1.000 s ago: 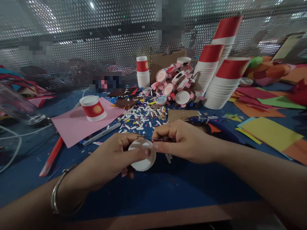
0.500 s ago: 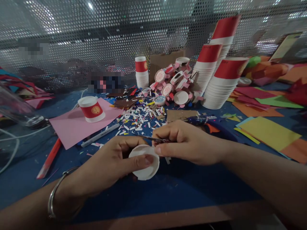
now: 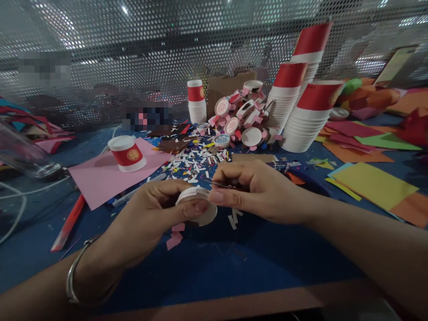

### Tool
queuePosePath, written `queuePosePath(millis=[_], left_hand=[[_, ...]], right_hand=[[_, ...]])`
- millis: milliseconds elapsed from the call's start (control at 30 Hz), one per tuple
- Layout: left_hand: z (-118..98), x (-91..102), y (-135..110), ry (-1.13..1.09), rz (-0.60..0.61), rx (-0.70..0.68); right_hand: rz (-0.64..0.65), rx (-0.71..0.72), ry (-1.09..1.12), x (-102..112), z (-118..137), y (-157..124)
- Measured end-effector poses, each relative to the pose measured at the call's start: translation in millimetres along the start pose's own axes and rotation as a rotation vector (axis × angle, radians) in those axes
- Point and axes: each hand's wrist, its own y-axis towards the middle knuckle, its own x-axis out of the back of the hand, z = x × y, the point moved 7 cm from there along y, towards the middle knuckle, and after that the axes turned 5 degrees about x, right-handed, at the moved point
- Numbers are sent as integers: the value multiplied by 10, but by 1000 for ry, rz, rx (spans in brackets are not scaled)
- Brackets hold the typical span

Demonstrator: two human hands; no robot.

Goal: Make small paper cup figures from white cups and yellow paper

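The white round base of a paper cup (image 3: 209,216) is in my left hand (image 3: 157,205), with the thumb pressed across its inside and the fingers behind it. My right hand (image 3: 254,191) is closed round a slim, dark, pointed metal tool (image 3: 222,184). Its tip points left over the cup base's upper edge; whether it is scissors or tweezers I cannot make out. The right thumb is at the rim of the base. Pink paper pieces (image 3: 174,238) show beneath my left hand, and white paper strips (image 3: 233,219) lie below the right.
Behind my hands are scattered paper scraps (image 3: 192,162) and a heap of decorated cup bases (image 3: 234,118). Tall paper cup stacks (image 3: 307,118) stand right. A red-and-white cup (image 3: 129,154) sits on pink paper (image 3: 90,178) at left. Coloured sheets (image 3: 377,185) lie right.
The cup base has moved up slightly and tilted, so its near side shows less. Pink paper pieces now show below it. My right hand has shifted a little left and up with the tool.
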Motion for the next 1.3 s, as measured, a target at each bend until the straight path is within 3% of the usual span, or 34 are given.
queuePosePath(millis=[367,633,967,1300], left_hand=[[32,98,16,-89,-85,-4],[11,67,38,-116,-22,-37],[-57,144,-45,92,-190,-127],[-73,56,-46,63,-169,-109]], right_hand=[[-38,7,-275,21,4,-37],[-61,51,-263,19,70,-56],[-73,56,-295,6,91,-58],[-82,108,-381,-27,123,-75]])
